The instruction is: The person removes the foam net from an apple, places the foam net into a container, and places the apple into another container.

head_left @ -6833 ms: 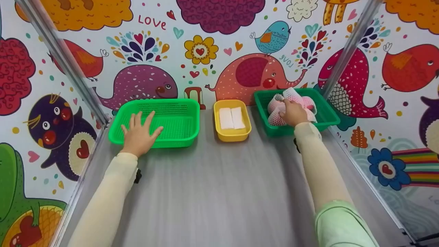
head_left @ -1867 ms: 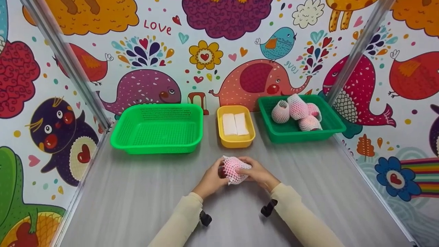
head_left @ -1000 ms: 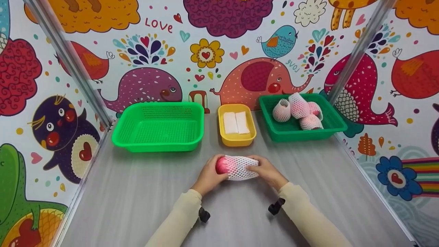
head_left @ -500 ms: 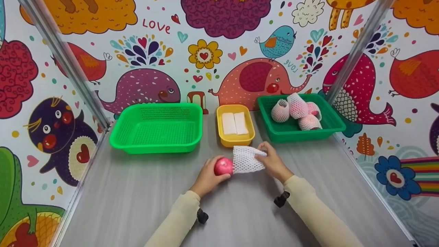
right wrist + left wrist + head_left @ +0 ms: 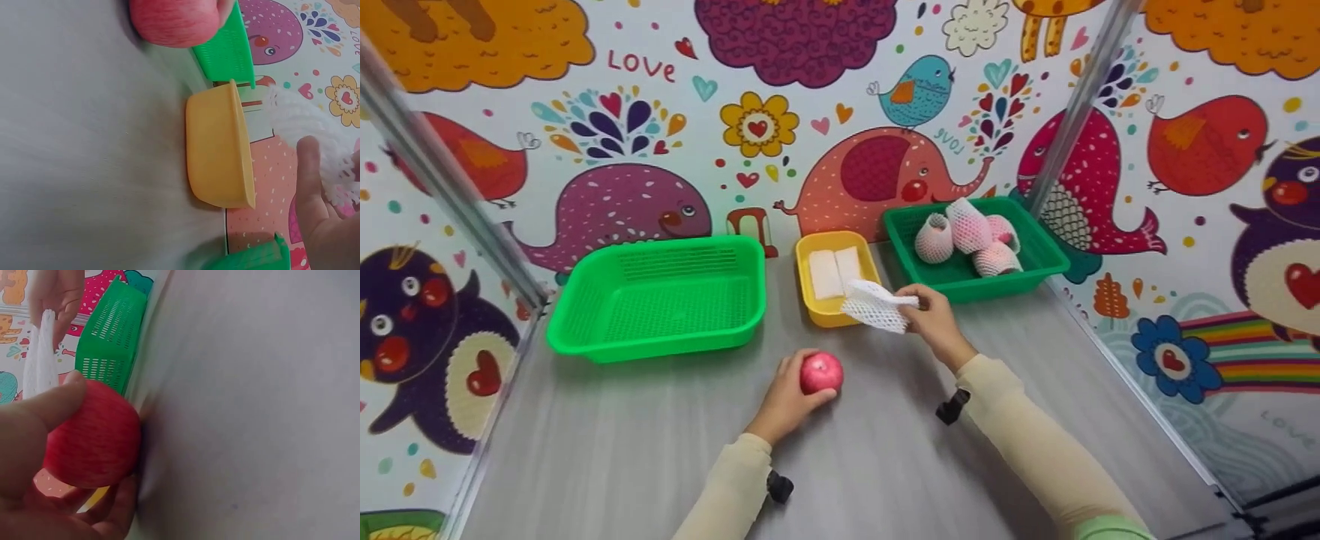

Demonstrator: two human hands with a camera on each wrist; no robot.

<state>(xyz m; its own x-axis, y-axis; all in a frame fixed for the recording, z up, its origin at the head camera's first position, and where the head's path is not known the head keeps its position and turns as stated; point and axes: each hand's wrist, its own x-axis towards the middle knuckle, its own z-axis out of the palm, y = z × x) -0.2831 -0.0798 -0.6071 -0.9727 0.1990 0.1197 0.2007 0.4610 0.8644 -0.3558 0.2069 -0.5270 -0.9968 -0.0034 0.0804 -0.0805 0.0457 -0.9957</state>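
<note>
"Left hand (image 5: 786, 397): curled round one apple (image 5: 823, 373), in front of the yellow tub (image 5: 826, 316). Right hand (image 5: 937, 324): pinching one empty net (image 5: 877, 309)."
"Possible trouble — apple rolls if that hold slackens; net snags on tub."

One Bare Apple (image 5: 821, 373), Four Netted Fruits (image 5: 969, 226)

One light green basket (image 5: 675, 307), one dark green basket (image 5: 997, 287) and one yellow tub (image 5: 823, 314) make three in all. White pads (image 5: 826, 274) number two. There is one loose foam net (image 5: 874, 306). One left hand (image 5: 786, 396) and one right hand (image 5: 934, 321) make two, and black wrist devices (image 5: 952, 407) also total two.
</note>
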